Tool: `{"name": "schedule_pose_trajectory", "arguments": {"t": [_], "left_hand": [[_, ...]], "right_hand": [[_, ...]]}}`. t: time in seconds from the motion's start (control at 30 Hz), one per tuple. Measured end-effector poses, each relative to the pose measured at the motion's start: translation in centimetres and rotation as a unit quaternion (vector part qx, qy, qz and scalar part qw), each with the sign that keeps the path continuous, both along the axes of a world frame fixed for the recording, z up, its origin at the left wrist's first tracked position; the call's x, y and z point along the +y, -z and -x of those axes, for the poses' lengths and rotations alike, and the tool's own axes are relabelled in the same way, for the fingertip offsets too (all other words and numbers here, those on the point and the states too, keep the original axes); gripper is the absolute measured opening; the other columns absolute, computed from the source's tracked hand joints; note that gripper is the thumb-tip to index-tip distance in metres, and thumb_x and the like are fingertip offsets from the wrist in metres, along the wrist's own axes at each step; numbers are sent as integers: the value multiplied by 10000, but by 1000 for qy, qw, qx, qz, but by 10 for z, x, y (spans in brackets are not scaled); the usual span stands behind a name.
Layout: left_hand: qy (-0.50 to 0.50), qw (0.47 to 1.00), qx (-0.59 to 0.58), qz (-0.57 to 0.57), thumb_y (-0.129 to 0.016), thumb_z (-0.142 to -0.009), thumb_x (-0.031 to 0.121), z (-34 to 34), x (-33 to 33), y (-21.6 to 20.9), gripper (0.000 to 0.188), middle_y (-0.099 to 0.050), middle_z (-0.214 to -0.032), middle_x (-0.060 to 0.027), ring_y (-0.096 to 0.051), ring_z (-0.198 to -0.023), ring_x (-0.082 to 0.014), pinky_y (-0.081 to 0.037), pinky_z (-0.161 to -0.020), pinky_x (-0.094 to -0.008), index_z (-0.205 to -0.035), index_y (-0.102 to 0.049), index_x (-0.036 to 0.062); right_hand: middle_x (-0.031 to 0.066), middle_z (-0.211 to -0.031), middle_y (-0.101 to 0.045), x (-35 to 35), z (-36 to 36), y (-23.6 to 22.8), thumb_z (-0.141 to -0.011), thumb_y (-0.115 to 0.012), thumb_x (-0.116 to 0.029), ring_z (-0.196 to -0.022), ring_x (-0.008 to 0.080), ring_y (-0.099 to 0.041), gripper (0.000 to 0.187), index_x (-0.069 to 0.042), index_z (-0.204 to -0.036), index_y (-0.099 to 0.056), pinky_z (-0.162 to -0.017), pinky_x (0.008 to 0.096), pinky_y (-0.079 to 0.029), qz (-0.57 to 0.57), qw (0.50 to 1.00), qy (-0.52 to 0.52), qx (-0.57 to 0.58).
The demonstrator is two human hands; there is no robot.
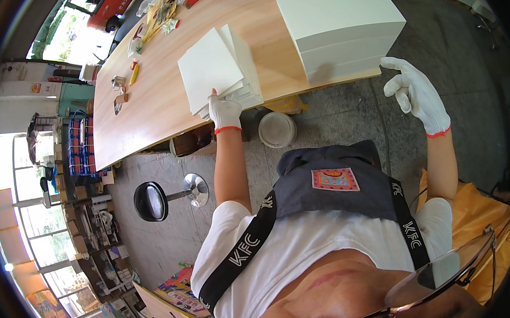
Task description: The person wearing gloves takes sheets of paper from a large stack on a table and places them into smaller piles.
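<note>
My left hand (pixel 225 112), in a white knit glove with a red cuff, is at the near edge of a smaller, uneven stack of white sheets (pixel 210 67). A bare fingertip shows at the top sheet's corner, while the other fingers curl at the stack's edge and are partly hidden. My right hand (pixel 416 91), gloved the same way, hangs in the air with its fingers bent and apart, holding nothing. It is nearest to the right corner of a tall, neat stack of large white sheets (pixel 339 11), just off the table's edge.
Both stacks stand on a wooden table (pixel 162 100). A yellow cutter (pixel 134 73), a tape roll and small packets lie toward its far left. Below are a round lidded bucket (pixel 277 129) and a black-seated stool (pixel 150 202). Crowded shelves line the left wall; orange sheeting (pixel 478 220) lies at right.
</note>
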State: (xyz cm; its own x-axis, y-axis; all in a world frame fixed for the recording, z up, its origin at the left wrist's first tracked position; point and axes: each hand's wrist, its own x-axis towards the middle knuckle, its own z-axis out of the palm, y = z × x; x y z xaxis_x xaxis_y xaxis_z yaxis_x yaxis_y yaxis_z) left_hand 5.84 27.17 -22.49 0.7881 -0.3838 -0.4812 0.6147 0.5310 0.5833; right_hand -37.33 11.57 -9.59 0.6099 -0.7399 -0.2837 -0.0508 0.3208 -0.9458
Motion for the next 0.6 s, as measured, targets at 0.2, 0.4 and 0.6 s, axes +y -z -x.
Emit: {"name": "schedule_pose_trajectory", "arguments": {"t": [0.2, 0.4, 0.6], "left_hand": [[55, 982, 63, 168, -470, -1002, 346, 48, 50, -30, 284, -515, -1265, -142, -468, -1203, -358, -361, -1032, -559, -1166, -458, 114], [240, 821, -511, 83, -524, -996, 209, 127, -8, -97, 526, -478, -1414, -220, -443, -1340, -320, -304, -1158, -455, -1425, -376, -57], [223, 337, -910, -96, -602, -902, 138, 194, -166, -173, 300, -624, -1203, -65, -590, -1111, -260, -485, -935, -379, -1195, -659, 160]], "right_hand": [[93, -773, -670, -3, 21, 15, -1023, -422, -304, -449, 51, -437, 441, -12, -1336, -528, -398, 211, -345, -1, 999, 45, -21], [12, -819, -663, -53, 34, 27, -1035, -477, -324, -569, 34, -464, 368, -65, -1254, -618, -488, 190, -355, 145, 977, 151, -32], [72, -1010, -688, -116, 14, 28, -900, -522, -627, -848, 152, -632, 590, -118, -1168, -652, -790, 297, -486, 370, 857, 252, 254]]}}
